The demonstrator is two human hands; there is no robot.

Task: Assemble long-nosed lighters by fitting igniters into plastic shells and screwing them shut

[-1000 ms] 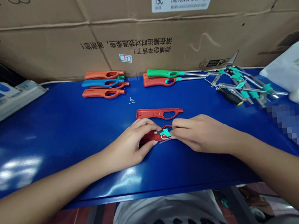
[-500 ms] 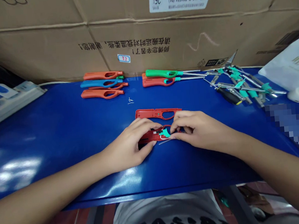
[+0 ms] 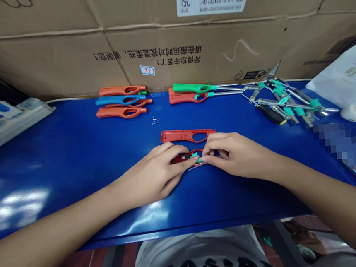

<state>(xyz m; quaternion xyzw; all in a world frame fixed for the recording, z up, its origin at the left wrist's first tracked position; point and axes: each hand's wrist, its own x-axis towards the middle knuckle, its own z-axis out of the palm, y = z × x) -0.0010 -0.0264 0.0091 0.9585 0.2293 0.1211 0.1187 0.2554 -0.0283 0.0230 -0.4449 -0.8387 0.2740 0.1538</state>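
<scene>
A red lighter shell half (image 3: 178,160) lies inner side up under my hands, partly hidden by them. A teal trigger (image 3: 195,156) sits in it, next to a thin rod or wire (image 3: 196,166) along the near edge. My left hand (image 3: 161,170) grips the shell's left end, with one finger stretched onto the trigger. My right hand (image 3: 229,152) is closed, thumb and fingers pinching the front part of the lighter beside the trigger; what exactly lies between the fingertips is hidden. Just beyond, the matching red shell half (image 3: 173,136) lies with its inside up.
Several orange and blue lighter shells (image 3: 121,111) lie at the back left. Green and red lighters with metal tubes (image 3: 190,97) lie at the back centre. Small screws (image 3: 155,120) lie nearby. Metal tubes with teal parts (image 3: 290,98) and a screwdriver (image 3: 271,114) are heaped right. A cardboard box (image 3: 66,64) stands behind.
A finger of my left hand has moved right and down onto the teal trigger, covering more of the shell. My right hand stays nearly in place, still pinching.
</scene>
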